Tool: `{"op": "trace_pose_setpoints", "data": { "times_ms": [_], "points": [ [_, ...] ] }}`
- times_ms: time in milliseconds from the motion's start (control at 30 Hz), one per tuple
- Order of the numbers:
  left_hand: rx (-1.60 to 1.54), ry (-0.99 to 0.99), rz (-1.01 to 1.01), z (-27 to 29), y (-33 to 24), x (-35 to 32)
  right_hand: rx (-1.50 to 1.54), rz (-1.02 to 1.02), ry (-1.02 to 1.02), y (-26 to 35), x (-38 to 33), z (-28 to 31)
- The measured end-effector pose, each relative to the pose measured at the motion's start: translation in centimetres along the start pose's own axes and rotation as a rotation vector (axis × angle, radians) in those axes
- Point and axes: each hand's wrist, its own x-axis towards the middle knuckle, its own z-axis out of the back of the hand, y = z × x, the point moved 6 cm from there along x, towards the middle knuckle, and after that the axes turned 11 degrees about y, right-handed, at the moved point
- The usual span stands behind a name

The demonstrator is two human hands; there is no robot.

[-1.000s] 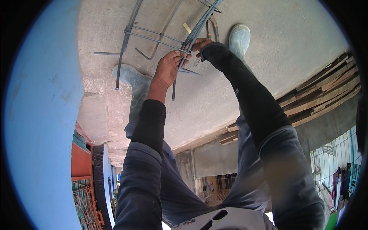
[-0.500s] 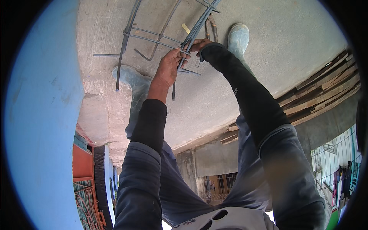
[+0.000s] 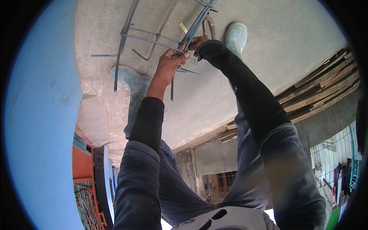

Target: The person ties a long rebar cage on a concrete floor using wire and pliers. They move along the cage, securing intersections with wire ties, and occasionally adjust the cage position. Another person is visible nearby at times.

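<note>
A rebar cage of grey bars and bent stirrups reaches down from the top of the view, with several long bars bundled at its right side. My left hand is closed round the lower end of that bundle, thumb laid across the bars. From the other side my right hand meets the bundle, fingers bent and partly hidden behind the bars. A thin tie wire loops out below the right hand, which appears to pinch it. Rusty pincers lie on the concrete just beyond the right hand.
My rubber boots stand apart on the concrete floor. A small yellowish strip lies beside the bundle. Stacked wooden boards line the right side. A blue wall rises at the left.
My left hand has turned, its thumb now lying across the bar ends. The right hand stays near the bundle, and the wire loop has shifted slightly.
</note>
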Motion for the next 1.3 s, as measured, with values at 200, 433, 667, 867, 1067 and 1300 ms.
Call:
{"op": "trace_pose_setpoints", "data": {
  "times_ms": [200,433,667,867,1067,1300],
  "points": [
    [0.083,-0.021,-0.131,-0.7,-0.6,0.5,-0.207,0.074,-0.101,-0.2,0.1,0.6],
    [0.348,-0.119,-0.208,-1.2,-1.4,0.4,-0.029,0.226,-0.139,-2.9,0.4,-0.2],
    [0.475,-0.142,-0.207,-1.6,-2.1,0.4,-0.067,0.172,-0.163,-3.4,1.2,0.4],
    [0.706,-0.232,-0.138,-0.7,-1.5,0.3,-0.087,0.269,-0.149,-3.5,3.5,0.1],
    [0.871,-0.274,-0.243,-1.4,-2.1,-0.2,-0.158,0.270,-0.177,-1.3,-1.2,-0.3],
    [0.882,-0.337,-0.183,-1.8,-2.0,0.0,-0.170,0.299,-0.314,-1.4,-3.1,-1.2]
  ]
}}
